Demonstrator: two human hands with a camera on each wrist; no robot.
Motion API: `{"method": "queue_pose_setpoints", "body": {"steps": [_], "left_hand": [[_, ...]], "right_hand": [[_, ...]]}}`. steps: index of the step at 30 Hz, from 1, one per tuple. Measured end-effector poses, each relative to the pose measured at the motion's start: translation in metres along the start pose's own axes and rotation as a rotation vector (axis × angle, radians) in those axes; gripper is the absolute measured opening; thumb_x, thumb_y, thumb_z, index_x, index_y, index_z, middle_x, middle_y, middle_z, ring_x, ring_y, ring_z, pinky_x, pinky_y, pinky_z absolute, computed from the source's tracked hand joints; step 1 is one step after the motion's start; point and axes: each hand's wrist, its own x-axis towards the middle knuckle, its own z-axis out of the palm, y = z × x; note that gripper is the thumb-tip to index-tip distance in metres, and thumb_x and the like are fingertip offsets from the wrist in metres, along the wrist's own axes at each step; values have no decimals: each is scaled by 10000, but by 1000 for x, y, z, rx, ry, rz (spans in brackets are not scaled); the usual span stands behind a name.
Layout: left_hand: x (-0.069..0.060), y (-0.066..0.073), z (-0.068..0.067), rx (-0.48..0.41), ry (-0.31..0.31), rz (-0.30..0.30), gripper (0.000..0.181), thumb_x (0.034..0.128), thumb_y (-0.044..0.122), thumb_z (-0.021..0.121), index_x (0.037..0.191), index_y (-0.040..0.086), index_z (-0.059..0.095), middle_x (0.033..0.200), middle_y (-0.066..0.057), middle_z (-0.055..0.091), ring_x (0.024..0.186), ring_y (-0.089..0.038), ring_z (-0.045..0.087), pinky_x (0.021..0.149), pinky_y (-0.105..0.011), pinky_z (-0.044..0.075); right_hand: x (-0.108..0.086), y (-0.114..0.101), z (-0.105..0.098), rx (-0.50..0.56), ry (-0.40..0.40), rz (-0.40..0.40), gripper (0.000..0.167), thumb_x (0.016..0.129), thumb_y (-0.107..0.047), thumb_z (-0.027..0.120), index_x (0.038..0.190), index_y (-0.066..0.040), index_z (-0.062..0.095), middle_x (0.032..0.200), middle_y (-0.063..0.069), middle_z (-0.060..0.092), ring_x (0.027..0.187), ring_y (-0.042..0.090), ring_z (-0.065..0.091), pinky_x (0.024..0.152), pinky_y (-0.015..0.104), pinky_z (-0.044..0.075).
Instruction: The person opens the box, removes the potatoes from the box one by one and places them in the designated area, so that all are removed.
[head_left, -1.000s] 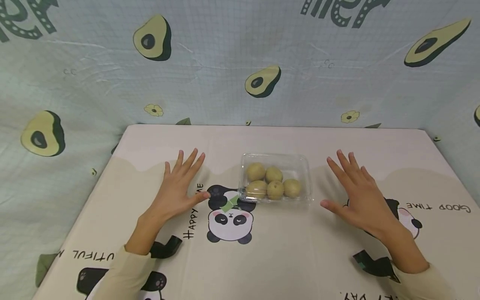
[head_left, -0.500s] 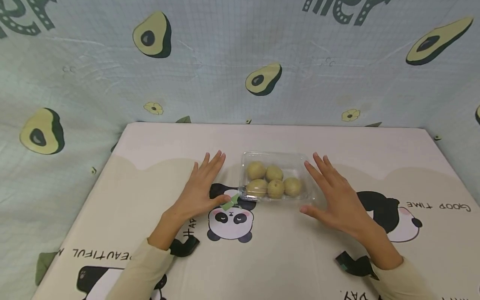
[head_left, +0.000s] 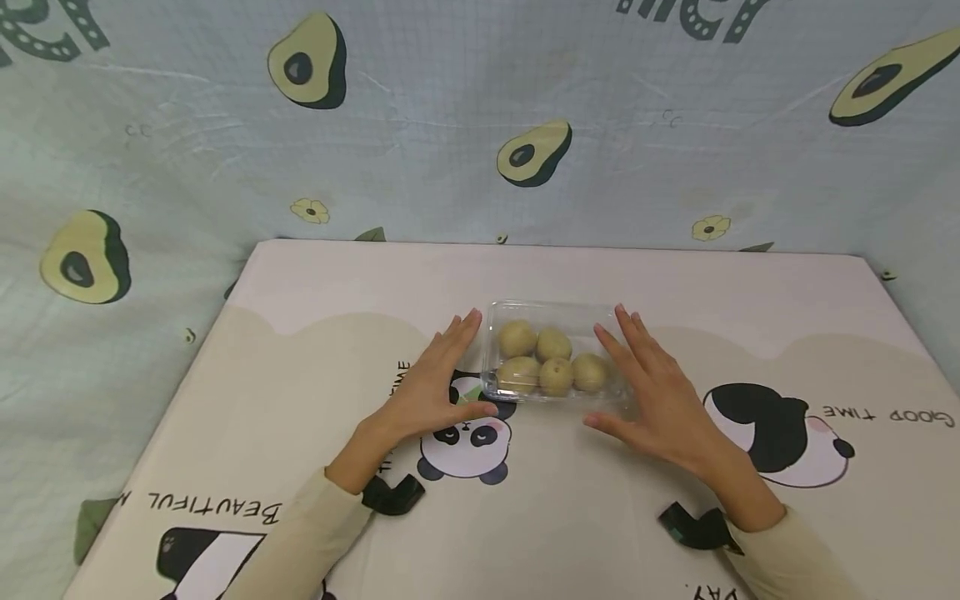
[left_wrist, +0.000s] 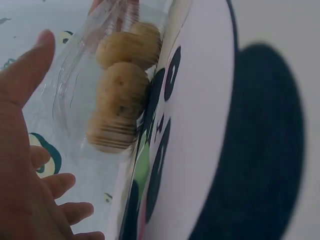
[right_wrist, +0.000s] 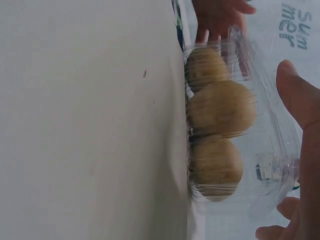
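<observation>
A clear plastic box (head_left: 592,313) with a lid sits on the table, holding several round, yellowish, fruit-like balls (head_left: 556,377). My left hand (head_left: 431,387) is at the box's left side, fingers extended and thumb apart. On the other side is my right hand (head_left: 663,404), also with straight, spread fingers; from above, its fingertips overlap the box's right edge. Whether either hand touches the plastic is unclear. The left wrist view has the box (left_wrist: 70,95) beside my thumb. In the right wrist view the balls (right_wrist: 216,167) lie along the near wall.
The pale table (head_left: 570,533) carries printed pandas, a dog and lettering. Behind it hangs a light cloth (head_left: 420,100) with avocado prints. A black strap piece (head_left: 393,496) sticks out by my left cuff, another black piece (head_left: 693,527) by the right.
Both hands have moved inward from either side toward the box, the left one rightward and the right one leftward. The box stays in place, and the view has tilted slightly.
</observation>
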Motion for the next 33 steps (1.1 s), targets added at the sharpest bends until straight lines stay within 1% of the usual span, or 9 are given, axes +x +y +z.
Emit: {"method": "queue_pose_setpoints", "body": {"steps": [5,8,11,15,18,21,24,28,33], "left_hand": [[3,0,7,-43,-14,-5,1173,728,859,419,1550,131,6,1601,-39,49,1449,-242,77,1151,-403,104],[4,0,9,-69,-11,-10,1194,720,858,436,1548,112,6,1602,-41,35,1450,-205,58,1145,-421,129],[6,0,11,-95,-8,-15,1202,717,849,459,1547,105,8,1602,-37,26,1448,-186,58,1128,-462,183],[8,0,14,-128,-18,-18,1202,718,838,480,1547,112,0,1603,-39,13,1446,-177,57,1115,-478,214],[9,0,16,-152,-24,-21,1197,719,828,501,1549,131,-9,1604,-27,1,1446,-170,46,1121,-472,197],[10,-1,18,-163,-23,-19,1194,721,821,511,1549,143,-18,1603,-19,-8,1446,-164,38,1125,-464,187],[11,-1,19,-172,-18,-14,1198,723,818,514,1547,136,-25,1603,-28,-13,1446,-167,34,1127,-461,179],[12,1,21,-173,-10,-27,1207,719,835,491,1545,128,-31,1603,-33,-18,1446,-178,32,1125,-474,175],[13,2,23,-165,-6,-59,1219,706,859,465,1543,144,-58,1601,-5,-30,1445,-172,35,1124,-465,177]], "right_hand": [[2,2,4,23,-1,3,1019,786,-789,476,1525,-124,254,1593,128,57,1429,339,140,983,643,309],[1,2,5,53,-14,23,1024,779,-771,518,1530,-132,239,1594,129,23,1427,355,131,980,654,306],[0,1,7,89,-37,75,1032,765,-695,633,1541,-165,207,1588,145,-48,1398,422,175,959,669,318],[-2,-2,9,144,-73,152,1072,733,-508,785,1551,-213,158,1575,170,-105,1353,500,215,937,693,319],[-1,-4,10,173,-79,179,1082,720,-427,819,1551,-225,156,1576,168,-100,1349,513,209,936,703,307],[-1,-4,11,184,-68,183,1063,722,-417,820,1547,-231,176,1580,150,-97,1349,513,209,921,707,319],[0,-3,12,205,-50,171,1017,732,-413,815,1537,-224,223,1585,139,-79,1364,493,194,899,697,351],[0,-2,15,250,-20,157,962,733,-384,820,1514,-201,290,1589,132,-45,1407,428,127,898,688,362],[0,-3,19,336,4,184,945,726,-308,837,1504,-190,313,1588,97,-102,1440,333,-8,977,709,246]]}}
